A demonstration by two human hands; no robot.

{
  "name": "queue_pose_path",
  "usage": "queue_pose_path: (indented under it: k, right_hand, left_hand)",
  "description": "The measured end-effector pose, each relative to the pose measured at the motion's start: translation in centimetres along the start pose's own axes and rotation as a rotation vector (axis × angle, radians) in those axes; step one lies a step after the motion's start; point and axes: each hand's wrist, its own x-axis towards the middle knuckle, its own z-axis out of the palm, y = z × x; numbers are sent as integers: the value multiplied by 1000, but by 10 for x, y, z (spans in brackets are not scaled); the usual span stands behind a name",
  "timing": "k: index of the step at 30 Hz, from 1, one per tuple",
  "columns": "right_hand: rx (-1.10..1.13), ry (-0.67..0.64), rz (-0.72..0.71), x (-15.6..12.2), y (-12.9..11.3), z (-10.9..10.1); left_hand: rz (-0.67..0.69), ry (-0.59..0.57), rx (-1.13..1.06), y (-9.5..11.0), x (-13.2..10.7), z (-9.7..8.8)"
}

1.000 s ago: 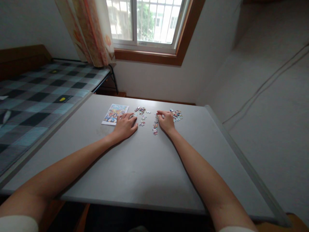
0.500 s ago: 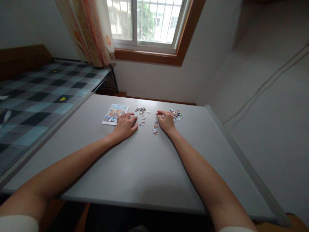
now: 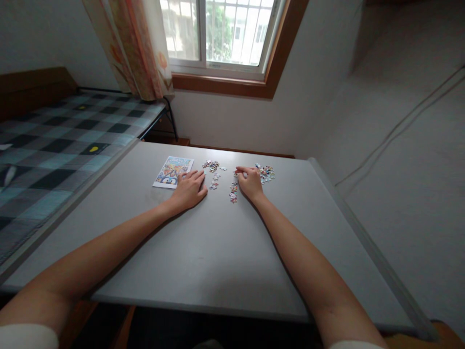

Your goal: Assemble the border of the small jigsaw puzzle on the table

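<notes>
My left hand (image 3: 189, 189) lies flat on the grey table (image 3: 218, 242), fingers stretched out, its tips beside a colourful picture card (image 3: 173, 171) and near loose puzzle pieces (image 3: 213, 180). My right hand (image 3: 250, 182) rests curled on the table, fingers pinched at a small piece near a joined strip of pieces (image 3: 233, 191). A heap of pieces (image 3: 266, 172) lies just right of that hand, and another small heap (image 3: 211, 166) sits farther back between the hands.
A bed with a checked blue-and-black cover (image 3: 54, 145) runs along the table's left edge. A window (image 3: 218, 34) with a patterned curtain (image 3: 134, 48) is behind the table. A white wall (image 3: 399, 145) stands close on the right.
My left hand's fingers have stretched out slightly toward the loose pieces. The right hand has stayed in place.
</notes>
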Motion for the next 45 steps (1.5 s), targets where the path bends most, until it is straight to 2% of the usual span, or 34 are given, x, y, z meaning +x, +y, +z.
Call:
queue_pose_path:
  k: [7,13,20,45]
  right_hand:
    - [-11,-5,3,0,0,0]
    - [-3,-2,5,0,-1,-1]
    - [-5,-3,10,0,-1,-1]
    - [-11,-10,-4,0,-1,-1]
  left_hand:
    - [-36,-9,16,3,-1,-4]
    - [-108,48,43,5,-3,-8]
    - [-90,14,24,5,-3,-9]
    - [-92,34,90,8,-4,-12]
